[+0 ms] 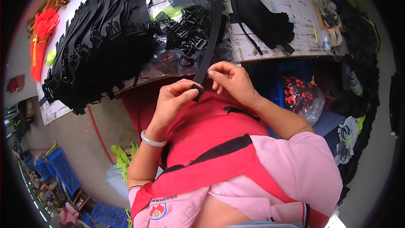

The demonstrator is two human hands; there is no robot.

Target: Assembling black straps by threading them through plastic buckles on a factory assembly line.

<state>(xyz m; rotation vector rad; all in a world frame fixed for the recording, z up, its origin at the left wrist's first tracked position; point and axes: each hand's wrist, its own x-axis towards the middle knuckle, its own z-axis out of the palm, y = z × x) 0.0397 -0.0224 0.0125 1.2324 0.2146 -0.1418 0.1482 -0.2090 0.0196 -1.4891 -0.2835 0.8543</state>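
Note:
A long black webbing strap (pixel 213 33) runs down from the table top toward my lap. My left hand (pixel 175 97) pinches its lower end between thumb and fingers, where a small black piece (pixel 197 93) shows. That piece may be a folded end or a small fitting; I cannot tell which. Just right of the strap, my right hand (pixel 234 83) has its fingers curled and thumb against the index finger. Whatever those fingertips hold, if anything, is hidden. Beyond my hands lies a clear plastic bag (pixel 168 61) with many black plastic buckles (pixel 190 27).
A thick pile of black straps with buckles (pixel 99 38) covers the table's left side. More black straps (pixel 265 17) lie at the right on white printed board (pixel 299 12). An orange-red bundle (pixel 42 38) hangs far left. Under the table sits a bag of red-and-black pieces (pixel 299 95).

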